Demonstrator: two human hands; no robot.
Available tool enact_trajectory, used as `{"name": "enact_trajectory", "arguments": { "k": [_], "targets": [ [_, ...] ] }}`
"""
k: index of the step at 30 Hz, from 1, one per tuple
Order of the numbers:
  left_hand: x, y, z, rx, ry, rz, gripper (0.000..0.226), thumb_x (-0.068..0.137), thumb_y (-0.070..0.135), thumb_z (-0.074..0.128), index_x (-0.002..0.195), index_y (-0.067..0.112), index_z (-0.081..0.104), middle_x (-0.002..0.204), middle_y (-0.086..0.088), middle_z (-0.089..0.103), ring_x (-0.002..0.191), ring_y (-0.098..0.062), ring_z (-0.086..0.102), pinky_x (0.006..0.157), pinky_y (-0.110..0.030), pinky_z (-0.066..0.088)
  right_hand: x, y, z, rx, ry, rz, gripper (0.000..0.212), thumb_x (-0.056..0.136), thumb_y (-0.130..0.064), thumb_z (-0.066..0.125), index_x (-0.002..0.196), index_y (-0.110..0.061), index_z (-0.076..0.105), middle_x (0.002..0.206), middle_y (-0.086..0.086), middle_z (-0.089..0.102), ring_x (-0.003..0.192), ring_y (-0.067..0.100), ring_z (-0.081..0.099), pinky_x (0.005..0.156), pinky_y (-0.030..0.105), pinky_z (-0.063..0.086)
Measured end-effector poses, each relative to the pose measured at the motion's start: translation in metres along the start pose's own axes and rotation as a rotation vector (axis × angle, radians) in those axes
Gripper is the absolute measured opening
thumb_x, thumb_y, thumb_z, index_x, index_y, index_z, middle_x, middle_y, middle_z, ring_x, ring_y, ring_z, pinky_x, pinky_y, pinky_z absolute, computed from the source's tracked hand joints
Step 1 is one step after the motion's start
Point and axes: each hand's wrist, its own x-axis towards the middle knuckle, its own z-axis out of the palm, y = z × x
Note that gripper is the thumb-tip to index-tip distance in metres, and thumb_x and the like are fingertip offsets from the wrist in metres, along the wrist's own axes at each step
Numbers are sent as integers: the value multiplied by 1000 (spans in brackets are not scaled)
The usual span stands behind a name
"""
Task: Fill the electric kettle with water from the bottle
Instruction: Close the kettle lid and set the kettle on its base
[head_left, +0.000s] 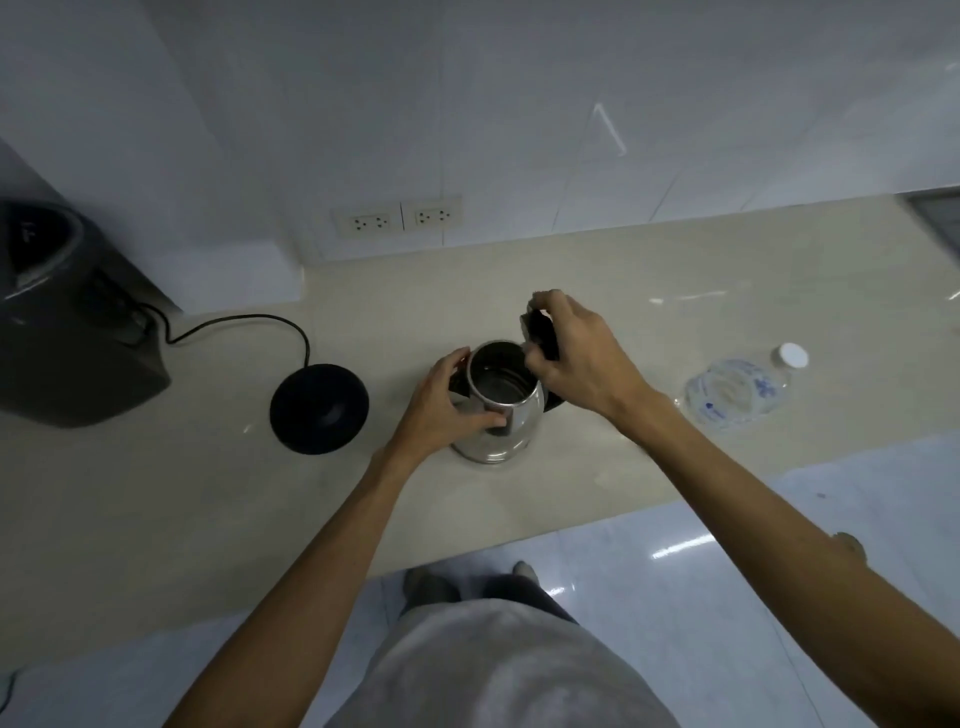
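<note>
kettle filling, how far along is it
Done: the shiny steel kettle is off its round black base, and its black lid is open. In hand: the left hand steadies the body while the right hand holds the lid. Left: the clear plastic water bottle stands capped and untouched, nothing poured.

The kettle (498, 405) is polished metal, mirror-bright outside and duller grey inside. Its lid (541, 335) looks like matt black plastic. The base (319, 408) is matt black too, with a smooth black cord (244, 325). The bottle (737, 392) is clear, thin, crinkled plastic with a printed film label and a smooth white cap (792, 356). The counter (156, 493) is glossy pale stone, faintly veined. The floor (675, 561) is shiny tile; the wall (467, 104) is smooth and white.
</note>
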Motion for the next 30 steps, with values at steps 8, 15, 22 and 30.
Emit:
{"name": "enact_trajectory", "arguments": {
  "k": [8, 15, 22, 30],
  "targets": [
    [-3, -5, 2, -137, 8, -29, 96, 65, 36, 98, 150, 30, 52, 139, 15, 65, 128, -2, 60, 104, -21, 50, 4, -11, 64, -90, -169, -114, 58, 88, -44, 64, 135, -10, 60, 140, 14, 58, 126, 34, 54, 104, 53, 45],
    [-3, -8, 4, -135, 35, -7, 95, 61, 37, 98, 146, 28, 57, 129, 14, 70, 119, 0, 64, 96, -8, 46, 6, -1, 81, -121, -143, -138, 53, 98, -47, 48, 134, -12, 63, 138, 13, 59, 119, 36, 54, 99, 53, 44],
    [-5, -9, 4, -144, 37, -2, 97, 59, 46, 94, 146, 24, 57, 132, 11, 70, 123, -4, 65, 101, -16, 50, 7, 3, 90, -144, -99, -162, 47, 95, -41, 56, 131, -12, 66, 133, 12, 63, 112, 35, 56, 92, 55, 46],
    [0, -4, -4, -30, -33, 1, 106, 61, 40, 100, 151, 22, 48, 143, 7, 59, 118, -2, 61, 107, -33, 53, 3, 10, 58, 298, 50, 134, 49, 96, -43, 64, 138, -18, 63, 147, 5, 58, 139, 16, 50, 114, 26, 38]
  ]
}}
